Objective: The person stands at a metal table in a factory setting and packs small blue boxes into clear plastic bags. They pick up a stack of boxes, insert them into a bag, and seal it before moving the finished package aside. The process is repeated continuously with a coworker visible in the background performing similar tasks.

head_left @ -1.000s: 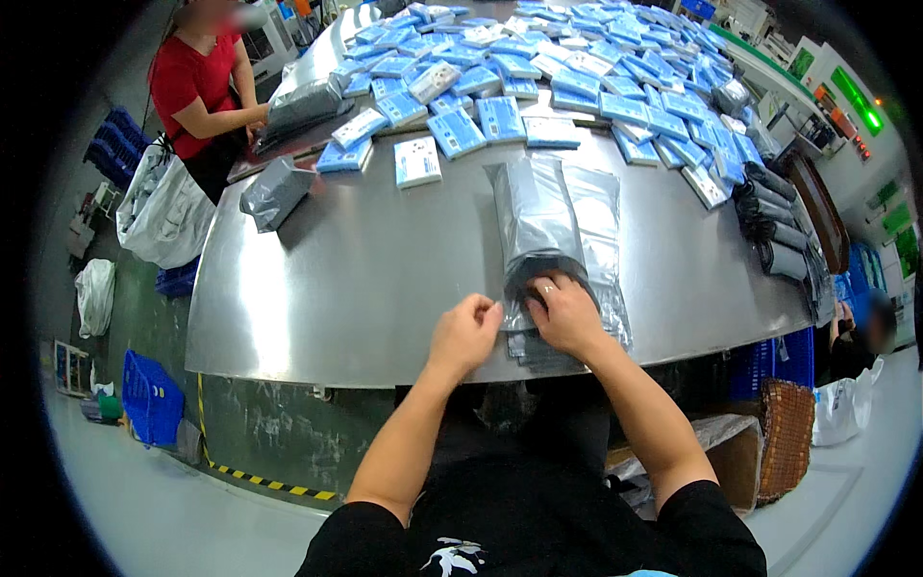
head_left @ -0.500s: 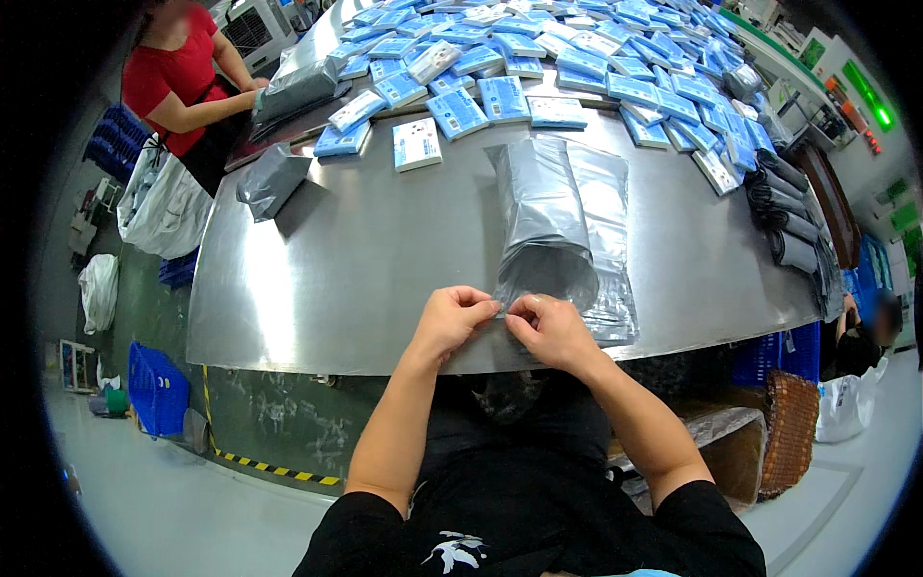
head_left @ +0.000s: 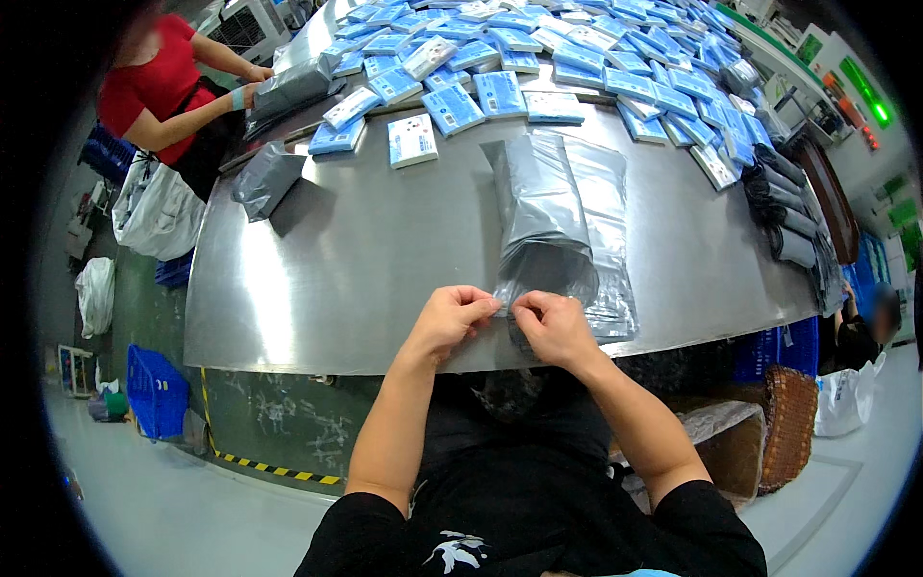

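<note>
On the metal table (head_left: 375,250) in front of me lies a grey plastic mailer bag (head_left: 543,207), its mouth gaping toward me and its body bulging. Under it, to the right, are flat grey bags (head_left: 608,231). My left hand (head_left: 454,321) pinches the left corner of the bag's mouth between thumb and forefinger. Close beside it, my right hand (head_left: 555,328) is closed in a pinch on the near lip of the same mouth. The inside of the bag is dark, and its contents are hidden.
Many blue-and-white packs (head_left: 500,94) are heaped across the far side. A wrapped grey parcel (head_left: 266,181) sits at the left, and rolled grey bags (head_left: 790,216) lie at the right edge. At the far left a co-worker in red (head_left: 159,87) handles another grey parcel (head_left: 293,85).
My right hand has shifted slightly right along the bag's lip, widening the gap between my hands. My left hand keeps its place. The co-worker's arms have moved a little.
</note>
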A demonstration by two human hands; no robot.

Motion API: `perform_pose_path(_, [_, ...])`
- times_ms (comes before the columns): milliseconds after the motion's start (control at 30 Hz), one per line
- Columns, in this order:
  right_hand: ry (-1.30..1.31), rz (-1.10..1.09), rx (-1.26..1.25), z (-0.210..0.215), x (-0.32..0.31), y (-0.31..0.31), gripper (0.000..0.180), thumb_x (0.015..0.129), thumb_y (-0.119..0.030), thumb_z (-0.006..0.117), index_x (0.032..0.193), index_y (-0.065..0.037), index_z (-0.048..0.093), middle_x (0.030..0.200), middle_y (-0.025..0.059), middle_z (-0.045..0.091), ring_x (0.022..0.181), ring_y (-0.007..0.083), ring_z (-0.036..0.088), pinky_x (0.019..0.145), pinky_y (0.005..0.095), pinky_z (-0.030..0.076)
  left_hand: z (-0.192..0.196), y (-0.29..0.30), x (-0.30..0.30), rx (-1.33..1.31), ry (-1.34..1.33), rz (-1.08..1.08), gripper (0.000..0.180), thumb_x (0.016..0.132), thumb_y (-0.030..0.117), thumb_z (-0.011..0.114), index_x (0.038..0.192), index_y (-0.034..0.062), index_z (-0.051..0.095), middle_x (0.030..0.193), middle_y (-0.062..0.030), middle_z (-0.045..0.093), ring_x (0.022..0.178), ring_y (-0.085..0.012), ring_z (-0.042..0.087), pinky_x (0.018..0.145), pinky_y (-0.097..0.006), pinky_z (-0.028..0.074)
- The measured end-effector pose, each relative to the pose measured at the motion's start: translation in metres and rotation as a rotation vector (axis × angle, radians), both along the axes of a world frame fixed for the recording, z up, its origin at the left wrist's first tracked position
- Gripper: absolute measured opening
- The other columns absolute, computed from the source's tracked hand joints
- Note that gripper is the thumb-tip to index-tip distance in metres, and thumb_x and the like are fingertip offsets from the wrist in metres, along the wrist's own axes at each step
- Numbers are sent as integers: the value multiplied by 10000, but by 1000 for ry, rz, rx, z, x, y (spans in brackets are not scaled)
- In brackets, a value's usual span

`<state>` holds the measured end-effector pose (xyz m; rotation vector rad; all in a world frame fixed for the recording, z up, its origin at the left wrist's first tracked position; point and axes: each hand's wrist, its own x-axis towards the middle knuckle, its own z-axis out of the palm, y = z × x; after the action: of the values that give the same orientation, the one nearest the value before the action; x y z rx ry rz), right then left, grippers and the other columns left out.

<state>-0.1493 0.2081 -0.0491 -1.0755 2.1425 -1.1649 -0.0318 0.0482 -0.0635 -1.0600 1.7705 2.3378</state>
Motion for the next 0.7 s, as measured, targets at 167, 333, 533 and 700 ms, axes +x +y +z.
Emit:
perform_pose_path(167, [31, -3, 107, 18, -25, 78, 179, 880, -173, 627, 864, -3, 678, 678, 88, 629, 625, 142, 577, 598, 306, 473, 0, -10, 13, -56, -67, -6, 178, 858, 208, 740, 886, 37, 698, 736, 7, 627, 634, -67, 539, 555, -211, 414])
perform_pose_path(333, [-443, -192, 476, 39, -59, 233, 178, 864, -173, 646, 856, -4, 701, 680, 15, 628, 609, 84, 543, 581, 262, 470, 18, -12, 11, -174, -60, -61, 176, 879, 205, 707, 907, 31, 705, 741, 18, 632, 643, -58, 527, 585, -218, 425])
perform_pose_path(533, [595, -511, 1324, 15, -57, 330, 328, 855, -346, 663, 835, -25, 726, 911, 169, 689, 845, 359, 680, 740, 446, 546, 5, -35, 9, -507, 100, 141, 248, 900, 151, 668, 1085, -14, 674, 852, -8, 657, 789, -83, 586, 730, -241, 485])
perform_pose_path(700, [755, -487, 629, 21, -78, 253, 195, 833, -173, 704, 982, -62, 645, 1097, 119, 615, 874, 346, 656, 733, 420, 546, 34, -26, -19, -1491, 366, -220, 585, 775, 8, 636, 1338, 149, 562, 1412, -74, 507, 1253, -278, 506, 1051, -418, 405])
